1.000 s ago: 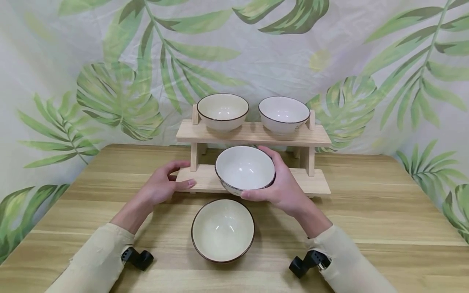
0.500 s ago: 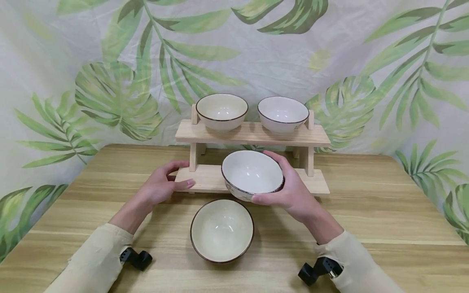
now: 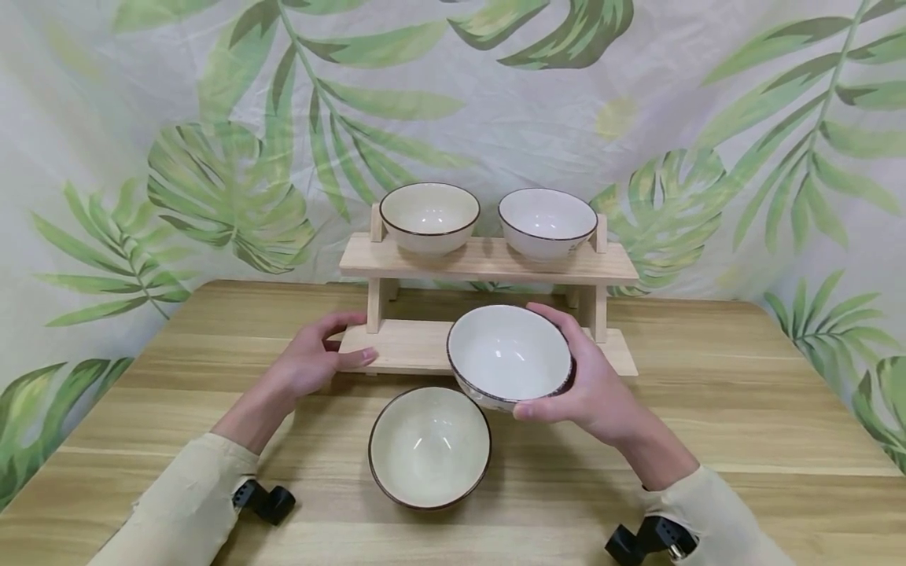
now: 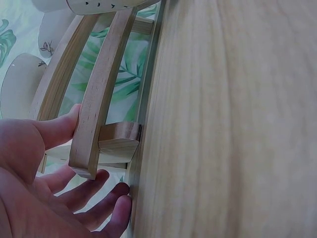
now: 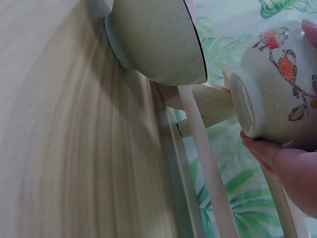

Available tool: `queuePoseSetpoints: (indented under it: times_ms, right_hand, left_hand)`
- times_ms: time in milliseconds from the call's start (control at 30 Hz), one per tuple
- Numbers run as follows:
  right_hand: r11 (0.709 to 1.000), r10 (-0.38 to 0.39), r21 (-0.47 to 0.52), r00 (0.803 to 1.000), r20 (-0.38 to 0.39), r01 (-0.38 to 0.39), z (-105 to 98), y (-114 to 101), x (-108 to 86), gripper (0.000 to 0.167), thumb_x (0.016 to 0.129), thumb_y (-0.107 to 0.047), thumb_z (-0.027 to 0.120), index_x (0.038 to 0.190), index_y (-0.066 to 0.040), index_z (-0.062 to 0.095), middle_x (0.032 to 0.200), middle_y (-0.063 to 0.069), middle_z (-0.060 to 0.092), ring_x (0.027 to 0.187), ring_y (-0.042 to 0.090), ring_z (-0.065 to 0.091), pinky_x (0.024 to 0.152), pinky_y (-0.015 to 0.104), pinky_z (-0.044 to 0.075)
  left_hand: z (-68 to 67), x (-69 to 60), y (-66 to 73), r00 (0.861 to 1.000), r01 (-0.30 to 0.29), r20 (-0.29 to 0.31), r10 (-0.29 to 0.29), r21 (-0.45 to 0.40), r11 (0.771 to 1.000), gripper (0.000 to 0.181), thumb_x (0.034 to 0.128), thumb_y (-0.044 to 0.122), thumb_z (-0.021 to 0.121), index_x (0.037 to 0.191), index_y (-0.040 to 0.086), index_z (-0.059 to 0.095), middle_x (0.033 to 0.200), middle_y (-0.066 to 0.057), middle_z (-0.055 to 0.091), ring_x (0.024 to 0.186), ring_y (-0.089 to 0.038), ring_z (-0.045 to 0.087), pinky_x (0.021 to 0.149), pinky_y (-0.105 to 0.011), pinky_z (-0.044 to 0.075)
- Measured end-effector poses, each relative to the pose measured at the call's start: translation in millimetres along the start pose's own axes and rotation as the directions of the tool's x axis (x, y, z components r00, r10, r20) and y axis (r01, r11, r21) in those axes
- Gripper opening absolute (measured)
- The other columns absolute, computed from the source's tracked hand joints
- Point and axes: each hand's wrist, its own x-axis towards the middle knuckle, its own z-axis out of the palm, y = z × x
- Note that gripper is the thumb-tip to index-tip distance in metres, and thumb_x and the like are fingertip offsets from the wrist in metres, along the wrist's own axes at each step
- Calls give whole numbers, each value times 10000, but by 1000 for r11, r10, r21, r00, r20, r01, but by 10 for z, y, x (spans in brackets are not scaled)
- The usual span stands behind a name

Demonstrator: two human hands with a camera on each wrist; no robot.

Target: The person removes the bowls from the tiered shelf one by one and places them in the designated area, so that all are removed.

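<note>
My right hand [image 3: 602, 397] grips a white bowl [image 3: 506, 358] by its right side, thumb near the front. It is held up in front of the lower shelf, overlapping it in the head view. In the right wrist view the held bowl [image 5: 275, 99] shows orange and red painted flowers and its foot ring. My left hand [image 3: 311, 358] holds the left end of the wooden two-tier rack [image 3: 406, 346]; the left wrist view shows the thumb [image 4: 59, 130] against one face of the board and fingers on the other side. A cream bowl [image 3: 429, 448] with a brown rim sits on the table before the rack.
On the upper shelf [image 3: 488, 263] stand a cream bowl [image 3: 430, 216] at left and a white bowl [image 3: 548, 220] at right. The wooden table [image 3: 743, 409] ends at a leaf-patterned cloth [image 3: 538, 118] behind the rack.
My right hand has carried the white bowl to the right and toward me, away from the lower shelf's middle. The left hand stays on the rack.
</note>
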Motion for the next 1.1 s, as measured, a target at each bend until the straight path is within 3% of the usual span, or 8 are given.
queuePoseSetpoints:
  times_ms: [300, 533, 767, 1100]
  right_hand:
    - [1000, 2, -31, 1000, 3, -2, -154, 39, -141, 1079, 738, -30, 938, 1612, -89, 308, 1530, 246, 424, 1272, 410, 567, 921, 326, 602]
    - [999, -21, -29, 1000, 17, 22, -226, 102, -202, 1045, 734, 4, 925, 1594, -100, 341, 1507, 236, 431, 1256, 319, 590, 931, 314, 599]
    - [999, -55, 0, 996, 68, 55, -278, 132, -243, 1056, 719, 52, 905, 1588, -13, 308, 1501, 220, 439, 1266, 266, 601, 946, 324, 603]
    - [998, -55, 18, 991, 119, 53, -378, 210, -356, 1080, 709, 88, 885, 1605, -19, 290, 1538, 222, 415, 1303, 224, 576, 970, 328, 595]
  left_hand:
    - [2, 7, -9, 1000, 6, 0, -6, 8, 1000, 753, 964, 314, 803, 1592, 116, 438, 1603, -182, 461, 1361, -387, 554, 909, -303, 471]
    - [8, 2, -5, 1000, 9, 3, -9, 7, 1000, 753, 968, 312, 798, 1598, 118, 433, 1614, -184, 450, 1371, -395, 545, 934, -334, 475]
    - [6, 2, 0, 1000, 15, -1, -15, 13, 1000, 759, 965, 322, 800, 1598, 125, 432, 1616, -175, 453, 1378, -393, 539, 940, -344, 469]
    - [8, 13, -13, 1000, 7, -4, -7, 2, 1000, 753, 962, 314, 803, 1592, 117, 440, 1597, -174, 474, 1365, -385, 556, 917, -308, 468]
